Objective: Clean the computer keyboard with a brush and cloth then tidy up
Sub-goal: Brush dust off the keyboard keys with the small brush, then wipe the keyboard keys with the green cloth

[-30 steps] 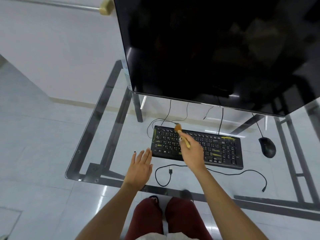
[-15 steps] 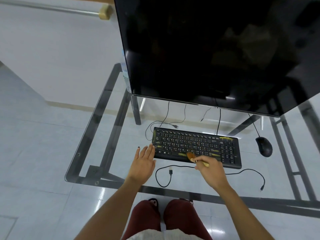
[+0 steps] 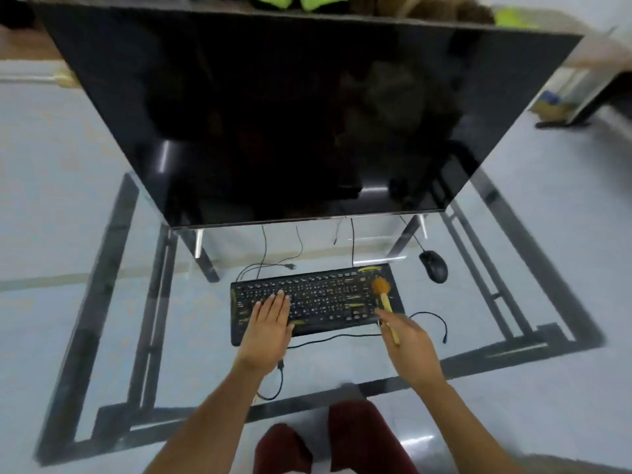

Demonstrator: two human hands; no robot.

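So the black keyboard (image 3: pixel 316 302) sits on the glass table (image 3: pixel 513 268), right in front of the big dark monitor (image 3: pixel 290 114). The person's left hand (image 3: pixel 270 323) lies flat on the keyboard's left end, fingers straight and together, grip released, just pressing down on the keys. The right hand (image 3: pixel 408 340) is off the keyboard's near right corner with its grip pinched around the yellowish handle of a small brush (image 3: pixel 384 295). The orange bristles are touching the number pad area at the keyboard's right end. A black mouse (image 3: pixel 433 266) sits just past the keyboard's right side, a bit further back. A loose black cable (image 3: pixel 431 318) runs along the keyboard's near edge and curls off to its right. No cloth visible near the keyboard. Frame's a bit blurry too.
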